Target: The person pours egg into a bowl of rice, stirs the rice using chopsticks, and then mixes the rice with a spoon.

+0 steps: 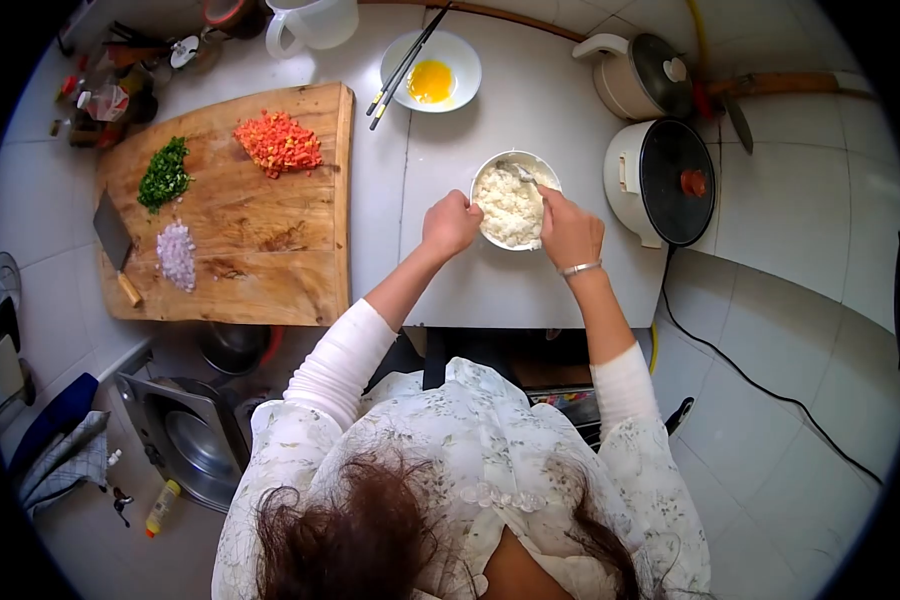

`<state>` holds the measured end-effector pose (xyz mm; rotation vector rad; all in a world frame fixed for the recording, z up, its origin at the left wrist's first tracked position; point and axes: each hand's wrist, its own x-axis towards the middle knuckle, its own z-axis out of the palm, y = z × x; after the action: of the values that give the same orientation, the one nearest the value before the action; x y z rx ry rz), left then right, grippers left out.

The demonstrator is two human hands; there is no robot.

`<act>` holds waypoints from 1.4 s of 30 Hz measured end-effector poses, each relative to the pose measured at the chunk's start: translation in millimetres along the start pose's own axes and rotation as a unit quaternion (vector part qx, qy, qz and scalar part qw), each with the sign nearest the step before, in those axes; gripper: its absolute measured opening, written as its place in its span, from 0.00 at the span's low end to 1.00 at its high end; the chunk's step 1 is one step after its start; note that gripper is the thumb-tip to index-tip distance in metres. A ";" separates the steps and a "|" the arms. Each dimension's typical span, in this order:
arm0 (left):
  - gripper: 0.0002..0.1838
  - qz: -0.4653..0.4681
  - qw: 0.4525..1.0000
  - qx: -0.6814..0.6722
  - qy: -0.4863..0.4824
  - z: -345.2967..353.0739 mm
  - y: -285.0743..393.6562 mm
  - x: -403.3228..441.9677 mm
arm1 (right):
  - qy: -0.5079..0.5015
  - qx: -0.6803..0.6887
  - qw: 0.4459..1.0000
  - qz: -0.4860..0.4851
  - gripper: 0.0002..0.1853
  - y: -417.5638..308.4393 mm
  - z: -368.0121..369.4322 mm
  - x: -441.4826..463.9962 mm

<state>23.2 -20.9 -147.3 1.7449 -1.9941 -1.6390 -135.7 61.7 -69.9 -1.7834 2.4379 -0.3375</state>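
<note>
A white bowl (485,165) full of cooked white rice (510,212) stands on the counter in front of me. My left hand (451,224) is closed on the bowl's left rim. In my right hand (572,234), at the bowl's right side, is a metal spoon (518,173); its head lies in the rice near the far rim. My fingers hide most of the spoon's handle. Beyond the rice, another white bowl (466,72) holds beaten-looking yellow egg (431,82), with dark chopsticks (407,68) resting across its left side.
A wooden cutting board (270,240) on the left carries chopped greens (165,175), diced red-orange pieces (278,144), diced pale-purple onion (176,256) and a cleaver (113,232). Two lidded pots (660,182) stand on the right, with a black cord (725,358) trailing down. A plastic jug (315,22) is at the back.
</note>
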 end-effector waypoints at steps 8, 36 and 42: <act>0.14 0.017 0.999 0.043 0.024 1.3 -1.1 -0.5 | 0.022 0.009 0.999 0.046 0.10 17.3 -4.3 -7.8; 0.16 -0.008 1.000 -0.027 -0.003 -2.4 0.3 4.3 | 0.027 -0.051 0.998 0.015 0.12 1.0 6.2 -8.5; 0.13 0.004 1.000 0.003 0.017 6.9 -5.7 6.8 | 0.018 -0.045 0.999 0.024 0.12 0.3 8.1 -9.4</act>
<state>20.5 -20.3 -158.1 1.7521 -1.9905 -1.5921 -131.5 69.7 -78.3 -1.7650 2.5550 -0.2622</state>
